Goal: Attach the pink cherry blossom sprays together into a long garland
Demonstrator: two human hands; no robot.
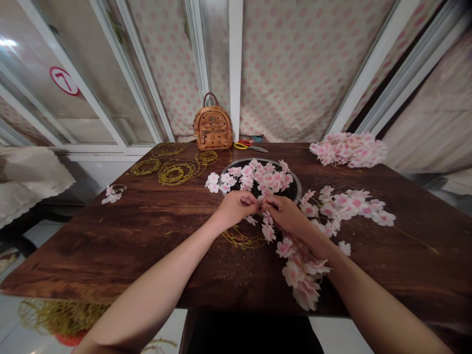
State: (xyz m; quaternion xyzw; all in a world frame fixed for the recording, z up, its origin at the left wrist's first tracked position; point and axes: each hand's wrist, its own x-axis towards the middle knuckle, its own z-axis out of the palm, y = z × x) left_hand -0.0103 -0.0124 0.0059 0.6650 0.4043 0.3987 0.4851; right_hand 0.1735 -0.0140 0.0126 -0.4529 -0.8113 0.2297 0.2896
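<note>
My left hand and my right hand meet over the dark wooden table, fingertips pinching a thin stem among artificial pink-and-white blossoms. A blossom branch trails from my fingers toward the lower right, and another spray spreads to the right. Behind my hands, a round metal tray holds more blossoms. A tangle of yellow-green wire lies just below my left hand. Further left are wire coils and a small blossom sprig.
A heap of blossoms sits at the far right of the table. A tan backpack and yellow-handled scissors stand at the back edge. Tangled wire lies on the floor at the lower left, beyond the table's front edge.
</note>
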